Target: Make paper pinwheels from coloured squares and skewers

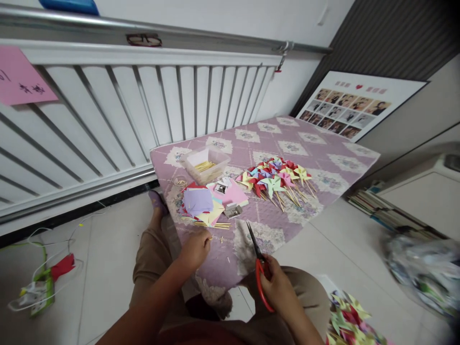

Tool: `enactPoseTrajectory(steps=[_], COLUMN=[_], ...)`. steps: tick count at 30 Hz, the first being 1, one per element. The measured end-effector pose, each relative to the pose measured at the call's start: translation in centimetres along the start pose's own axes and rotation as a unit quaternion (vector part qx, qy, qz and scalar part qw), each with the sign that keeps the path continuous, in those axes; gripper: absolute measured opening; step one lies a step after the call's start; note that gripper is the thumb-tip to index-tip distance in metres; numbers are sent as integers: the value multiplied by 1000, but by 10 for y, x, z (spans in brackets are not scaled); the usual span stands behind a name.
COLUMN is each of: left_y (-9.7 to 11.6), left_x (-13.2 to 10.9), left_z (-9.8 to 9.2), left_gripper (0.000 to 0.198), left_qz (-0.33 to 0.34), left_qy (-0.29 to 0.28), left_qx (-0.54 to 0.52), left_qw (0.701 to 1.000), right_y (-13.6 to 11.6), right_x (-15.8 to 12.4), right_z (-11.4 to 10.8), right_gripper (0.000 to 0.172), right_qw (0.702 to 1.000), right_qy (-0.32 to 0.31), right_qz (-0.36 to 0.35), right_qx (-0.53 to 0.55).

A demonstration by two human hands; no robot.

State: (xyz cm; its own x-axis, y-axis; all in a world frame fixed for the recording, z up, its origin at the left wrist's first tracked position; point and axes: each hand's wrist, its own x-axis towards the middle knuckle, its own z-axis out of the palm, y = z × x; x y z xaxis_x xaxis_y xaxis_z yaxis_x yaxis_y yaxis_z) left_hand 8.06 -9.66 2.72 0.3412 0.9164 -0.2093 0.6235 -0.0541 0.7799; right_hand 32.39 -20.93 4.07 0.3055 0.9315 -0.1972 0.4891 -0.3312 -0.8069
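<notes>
Scissors point(257, 253), red-handled: we note our right hand point(277, 286) gripping them; our left hand point(194, 250) curled closed near sticks point(221, 225), contents unclear.

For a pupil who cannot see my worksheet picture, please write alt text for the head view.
A person's right hand holds red-handled scissors at a purple floral tablecloth, the left hand curled near thin wooden sticks. Stacked coloured paper and a cluster of paper pinwheels lie on the cloth.
</notes>
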Motion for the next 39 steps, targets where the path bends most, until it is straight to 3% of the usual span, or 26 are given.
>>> enactPoseTrajectory(steps=[3, 6, 10, 16, 25, 30, 34, 39], left_y=[-2, -7, -14, -15, -19, -21, -21, -21], left_x=[6, 8, 5, 2, 2, 3, 2, 3], left_z=[6, 14, 21, 21, 21, 21, 21, 20], left_gripper=[26, 26, 25, 25, 25, 25, 25, 23], left_qz=[83, 106, 127, 143, 143, 147, 150, 150], left_qy=[29, 52, 94, 110, 114, 118, 124, 128], left_qx=[159, 223, 236, 221, 214, 204, 205, 209], left_qw=[983, 968, 959, 958, 960, 961, 959, 958], right_y=[-2, -4, -7, -11, -25, -41, -54, -69], right_x=[25, 49, 76, 99, 77, 63, 60, 66], right_z=[-9, -13, -13, -7, 2, 36, 64, 78], right_gripper=[46, 43, 37, 38, 34, 14, 17, 25], right_qw=[993, 973, 949, 933, 922, 939, 944, 943], right_qy=[41, 62, 81, 89, 73, -11, -47, -47], right_qz=[-15, -42, -37, -37, -68, -117, -129, -105], right_qx=[-114, -219, -302, -347, -374, -322, -298, -313])
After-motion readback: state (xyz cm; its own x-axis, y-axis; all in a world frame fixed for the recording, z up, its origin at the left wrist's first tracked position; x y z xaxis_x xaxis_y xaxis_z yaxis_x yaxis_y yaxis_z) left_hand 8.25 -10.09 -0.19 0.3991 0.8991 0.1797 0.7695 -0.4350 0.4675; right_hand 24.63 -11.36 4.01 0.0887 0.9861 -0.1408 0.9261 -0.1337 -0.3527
